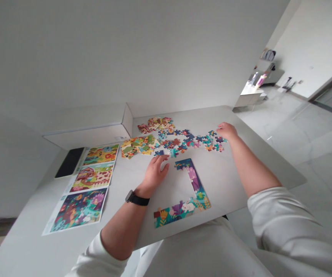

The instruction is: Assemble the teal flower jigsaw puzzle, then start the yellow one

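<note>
My left hand (155, 170) hovers or rests just below the loose pieces, fingers stretched out and thumb apart, holding nothing. Close to its fingertips lie a dark blue puzzle piece (159, 153) and a teal puzzle piece (173, 153). At the right end of the scattered blue and teal puzzle pieces (206, 140), my right hand (226, 130) has its fingers curled together; whatever is between them is hidden. Between my forearms lies a joined puzzle border (200, 191), forming the right side and bottom edge, with a short stretch along the top.
Yellow-green puzzle pieces (138, 144) and a reddish pile of pieces (157, 124) lie farther back. At left are a printed picture sheet (81, 209) showing three scenes and a black flat device (70, 162). A white box (88, 132) stands against the wall.
</note>
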Demonstrator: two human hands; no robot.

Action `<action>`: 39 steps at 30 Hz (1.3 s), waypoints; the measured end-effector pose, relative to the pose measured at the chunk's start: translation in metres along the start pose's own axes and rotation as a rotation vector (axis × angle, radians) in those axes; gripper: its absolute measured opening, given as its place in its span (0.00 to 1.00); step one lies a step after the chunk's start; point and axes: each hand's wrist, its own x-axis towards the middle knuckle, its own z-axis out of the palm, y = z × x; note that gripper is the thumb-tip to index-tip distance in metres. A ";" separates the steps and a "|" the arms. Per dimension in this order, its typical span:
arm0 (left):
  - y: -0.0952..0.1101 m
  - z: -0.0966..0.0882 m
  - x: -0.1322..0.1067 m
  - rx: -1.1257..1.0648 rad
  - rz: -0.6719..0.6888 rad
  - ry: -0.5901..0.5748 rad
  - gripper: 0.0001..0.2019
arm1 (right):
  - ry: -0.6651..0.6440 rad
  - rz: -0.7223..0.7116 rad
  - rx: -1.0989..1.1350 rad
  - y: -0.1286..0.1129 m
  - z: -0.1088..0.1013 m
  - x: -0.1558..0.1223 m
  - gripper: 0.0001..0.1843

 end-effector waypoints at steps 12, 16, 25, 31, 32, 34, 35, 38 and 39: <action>-0.005 0.001 -0.001 0.045 0.011 -0.040 0.17 | -0.278 0.011 -0.376 -0.023 0.026 0.040 0.22; -0.006 0.003 -0.001 0.035 -0.003 -0.035 0.21 | -0.315 0.008 -0.407 -0.025 0.028 0.043 0.20; -0.007 0.007 -0.002 0.010 -0.035 -0.028 0.23 | -0.191 0.021 -0.110 -0.012 0.004 0.025 0.10; -0.001 0.004 0.000 -0.031 -0.021 0.002 0.21 | -0.145 -0.134 0.642 -0.035 -0.020 -0.029 0.20; 0.000 0.003 0.000 -0.042 -0.012 0.011 0.21 | -0.217 -0.178 0.762 -0.043 -0.022 -0.045 0.22; 0.003 0.003 0.000 -0.060 0.009 0.028 0.20 | -0.395 -0.238 0.953 -0.061 -0.022 -0.078 0.26; 0.004 0.004 0.000 -0.067 0.018 0.040 0.20 | -0.479 -0.249 1.007 -0.070 -0.018 -0.094 0.27; 0.005 0.004 0.000 -0.087 0.031 0.074 0.19 | -0.630 -0.267 1.102 -0.088 0.004 -0.135 0.28; 0.005 0.004 0.000 -0.094 0.035 0.082 0.19 | -0.655 -0.270 1.114 -0.092 0.015 -0.144 0.28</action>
